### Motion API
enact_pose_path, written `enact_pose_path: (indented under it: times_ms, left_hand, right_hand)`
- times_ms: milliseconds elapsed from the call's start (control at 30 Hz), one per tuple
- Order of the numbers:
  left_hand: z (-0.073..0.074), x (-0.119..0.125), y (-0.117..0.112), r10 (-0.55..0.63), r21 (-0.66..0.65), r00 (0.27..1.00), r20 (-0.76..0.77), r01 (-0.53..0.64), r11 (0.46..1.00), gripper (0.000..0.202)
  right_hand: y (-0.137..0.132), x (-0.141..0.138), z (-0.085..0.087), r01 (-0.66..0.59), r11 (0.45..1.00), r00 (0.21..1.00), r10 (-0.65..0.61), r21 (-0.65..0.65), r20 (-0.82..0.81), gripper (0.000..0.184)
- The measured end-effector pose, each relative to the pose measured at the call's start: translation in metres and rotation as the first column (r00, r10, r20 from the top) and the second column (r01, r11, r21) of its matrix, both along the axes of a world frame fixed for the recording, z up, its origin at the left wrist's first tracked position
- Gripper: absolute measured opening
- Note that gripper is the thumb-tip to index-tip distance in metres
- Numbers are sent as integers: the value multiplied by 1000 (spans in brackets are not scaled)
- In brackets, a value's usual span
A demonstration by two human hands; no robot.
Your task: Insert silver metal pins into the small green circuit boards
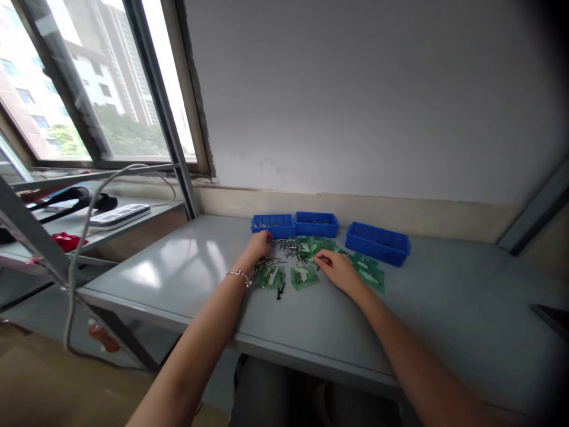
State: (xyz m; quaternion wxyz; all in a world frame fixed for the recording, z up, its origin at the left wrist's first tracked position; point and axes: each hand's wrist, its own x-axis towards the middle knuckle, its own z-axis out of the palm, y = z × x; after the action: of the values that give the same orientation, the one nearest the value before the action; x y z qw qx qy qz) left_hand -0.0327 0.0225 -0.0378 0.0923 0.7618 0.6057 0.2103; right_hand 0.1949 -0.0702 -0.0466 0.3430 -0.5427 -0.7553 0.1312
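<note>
Landmark: metal pile point(288, 246) on the tabletop point(178, 284). Your left hand point(259, 244) is at the pile's left end; can't tell if those fingers grasp anything. Your right hand point(340, 268) is just right of the pile, fingers drawn together, small dark bit by the tips, can't tell if gripped. Green packets: left one point(272, 277) and middle one point(304, 276) in front of the pile, another point(370, 273) off to its right. Black screws point(280, 292) lie in front of the pile too. Left bin point(282, 230) and middle bin point(316, 230) sit behind it, right bin point(377, 252) behind and right. Pieces overlap, so best pinch one by its end, lift straight up, don't drag neighbours along, mind the packets' film
</note>
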Motion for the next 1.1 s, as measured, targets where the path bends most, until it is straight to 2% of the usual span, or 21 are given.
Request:
enact_pose_path:
  times_ms: [100, 200, 333, 433, 567, 700, 900, 1100]
  left_hand:
    - [5, 3, -1, 10, 73, 997, 79, -15, 997, 23]
    - [12, 9, -4, -49, 140, 970, 237, 16, 990, 19]
    - [20, 27, -19, -238, 132, 908, 344, 205, 970, 17]
    - [23, 44, -37, -417, 94, 849, 324, 410, 907, 15]
    - [25, 60, -57, -531, 55, 812, 243, 535, 843, 13]
    - [24, 62, -62, -551, 22, 802, 232, 562, 827, 12]
    - [22, 60, -58, -568, 41, 801, 189, 571, 820, 17]
    - [21, 60, -58, -580, 14, 805, 125, 583, 812, 13]
  right_hand:
    - [0, -1, 0, 7, 1000, 1000, -7, 6, -2, 15]
    - [0, -1, 0, 14, 1000, 1000, -13, 21, -13, 13]
    - [2, -1, -2, 25, 998, 998, -21, 62, -62, 14]
    - [1, 0, -1, 30, 996, 996, -22, 86, -85, 20]
    - [-1, -1, 1, 14, 995, 998, -7, 98, -68, 20]
    - [-2, -3, 3, -5, 995, 1000, 8, 99, -26, 22]
    - [-2, -4, 3, 4, 999, 1000, -3, 36, -22, 13]
    - [-1, -3, 3, 14, 996, 998, -10, 86, -55, 10]
